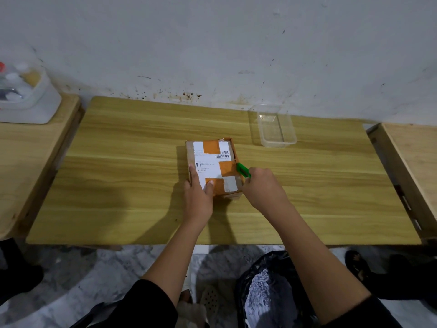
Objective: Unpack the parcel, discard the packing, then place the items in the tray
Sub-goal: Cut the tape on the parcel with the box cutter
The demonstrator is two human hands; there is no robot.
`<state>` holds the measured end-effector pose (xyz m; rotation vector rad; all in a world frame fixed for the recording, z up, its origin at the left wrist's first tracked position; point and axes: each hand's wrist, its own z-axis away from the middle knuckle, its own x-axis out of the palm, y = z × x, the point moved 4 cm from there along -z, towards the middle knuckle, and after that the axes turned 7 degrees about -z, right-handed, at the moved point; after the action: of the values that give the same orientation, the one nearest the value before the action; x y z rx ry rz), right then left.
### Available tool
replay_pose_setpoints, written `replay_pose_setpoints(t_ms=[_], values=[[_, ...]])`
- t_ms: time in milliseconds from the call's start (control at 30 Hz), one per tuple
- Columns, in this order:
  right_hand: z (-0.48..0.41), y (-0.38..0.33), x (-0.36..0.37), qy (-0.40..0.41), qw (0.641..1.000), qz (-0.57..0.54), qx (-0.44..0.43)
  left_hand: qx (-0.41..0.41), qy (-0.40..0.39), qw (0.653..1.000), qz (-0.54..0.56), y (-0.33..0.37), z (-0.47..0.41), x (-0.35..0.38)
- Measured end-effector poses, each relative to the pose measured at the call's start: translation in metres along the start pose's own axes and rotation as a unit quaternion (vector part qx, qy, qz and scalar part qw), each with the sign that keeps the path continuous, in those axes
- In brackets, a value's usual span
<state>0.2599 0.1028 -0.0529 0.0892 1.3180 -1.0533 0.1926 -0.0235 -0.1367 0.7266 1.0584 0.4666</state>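
Observation:
A small cardboard parcel (214, 162) with a white shipping label and orange tape lies flat in the middle of the wooden table (118, 176). My left hand (197, 197) presses down on its near left corner, fingers spread over the label. My right hand (262, 185) grips a green box cutter (243, 170), whose tip touches the parcel's right edge. A clear plastic tray (276, 125) stands empty at the back right of the table, apart from the parcel.
A black bin bag (267, 290) hangs open on the floor below the table's front edge, under my right arm. A white container (26, 95) with bottles sits on a side table at the left. Another wooden surface (413, 157) borders the right.

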Motion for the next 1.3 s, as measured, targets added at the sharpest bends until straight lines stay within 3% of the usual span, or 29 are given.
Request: replay_pose_setpoints(t_ms=[633, 833, 900, 1100, 1200, 1300], values=[[0.033, 0.019, -0.001, 0.027, 0.999, 0.029, -0.012, -0.039, -0.002, 0.999, -0.006, 0.002, 0.000, 0.000], [0.027, 0.034, -0.012, 0.091, 0.992, -0.083, -0.017, -0.052, 0.042, 0.988, 0.138, 0.013, 0.011, -0.001], [0.022, 0.036, -0.015, 0.116, 0.985, -0.126, -0.019, -0.047, 0.045, 0.994, 0.083, 0.014, 0.016, -0.005], [0.000, 0.035, -0.013, 0.137, 0.966, -0.221, -0.008, 0.077, 0.041, 0.991, -0.100, 0.018, -0.042, -0.029], [-0.010, 0.036, -0.009, 0.138, 0.961, -0.240, 0.005, 0.130, -0.033, 0.972, -0.195, 0.034, -0.076, -0.036], [-0.018, 0.038, -0.006, 0.136, 0.956, -0.260, 0.015, 0.189, -0.130, 0.922, -0.312, 0.041, -0.096, -0.031]])
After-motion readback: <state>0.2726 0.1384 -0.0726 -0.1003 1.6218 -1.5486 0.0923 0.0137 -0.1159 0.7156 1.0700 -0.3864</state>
